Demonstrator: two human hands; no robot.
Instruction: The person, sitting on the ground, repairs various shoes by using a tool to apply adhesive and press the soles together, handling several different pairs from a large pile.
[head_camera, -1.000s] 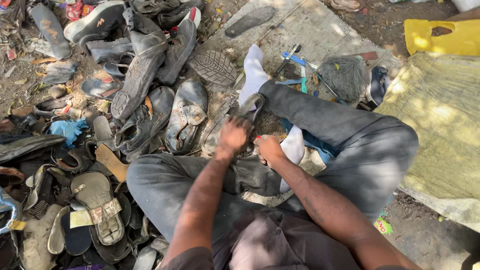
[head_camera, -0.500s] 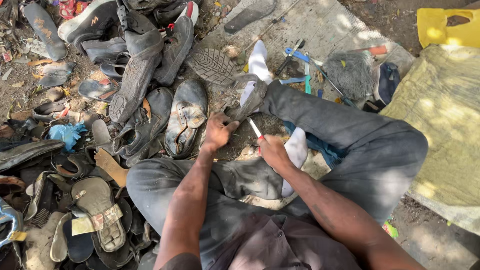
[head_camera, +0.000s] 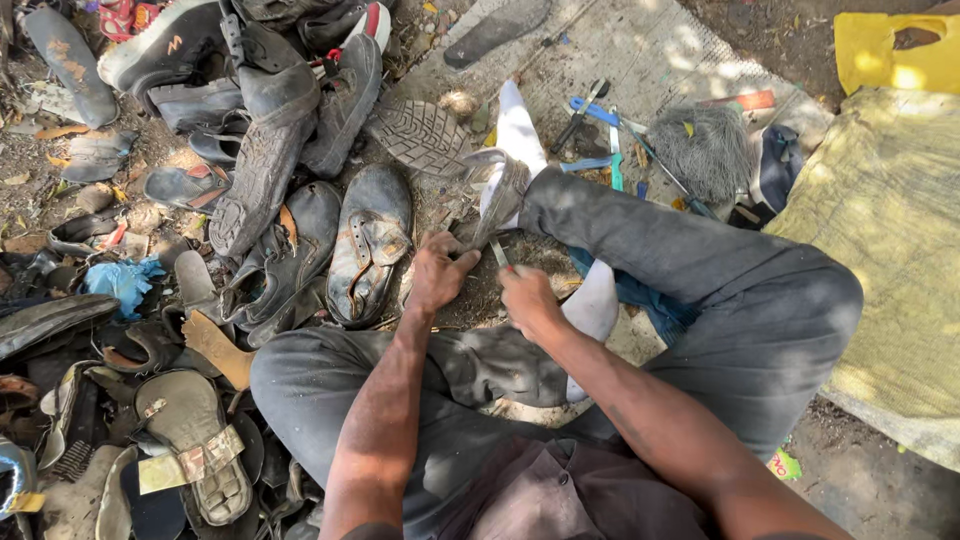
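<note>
Overhead, head view only. Person sat cross-legged on the ground among a heap of worn shoes (head_camera: 290, 240). Left hand (head_camera: 438, 272) was curled around the lower end of a grey strip of sole material (head_camera: 500, 200), which rose up and away from the hands, its long axis running toward the white-socked foot (head_camera: 520, 130). Right hand (head_camera: 528, 298) was closed in a pinch on a small thin blade-like tool (head_camera: 499, 254), tip pointing at the strip's lower edge, just beside the left hand. Both hands sat close together, the left nearer the strip. Blue-handled tools (head_camera: 600, 115) lay well apart on the mat.
</note>
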